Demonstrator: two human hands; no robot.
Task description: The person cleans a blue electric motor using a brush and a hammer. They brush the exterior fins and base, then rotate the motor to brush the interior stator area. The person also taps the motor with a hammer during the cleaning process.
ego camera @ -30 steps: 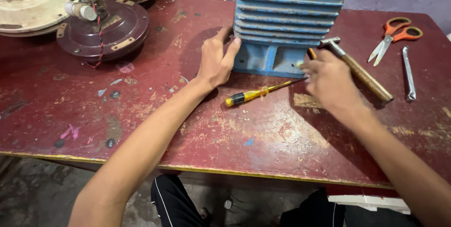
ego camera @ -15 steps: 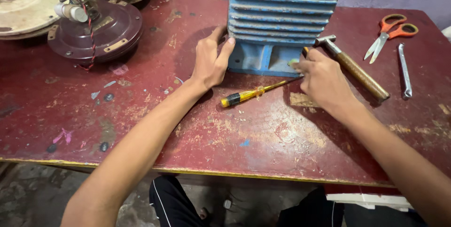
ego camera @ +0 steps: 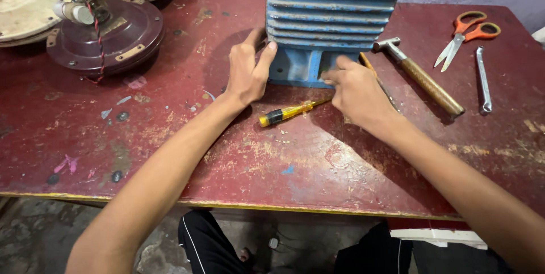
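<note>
Bracing the blue finned motor housing [ego camera: 335,13] near the bench's far edge, the left hand [ego camera: 247,72] lies open against its base corner. The right hand [ego camera: 355,89] touches the base beside it; whether it grasps anything I cannot tell. The yellow screwdriver [ego camera: 289,113] and hammer [ego camera: 417,72] lie unused, so work seems barely started.

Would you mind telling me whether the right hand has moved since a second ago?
Yes. The right hand has slid left, away from the hammer, onto the foot of the blue ribbed motor housing; the yellow screwdriver lies beside it.
</note>
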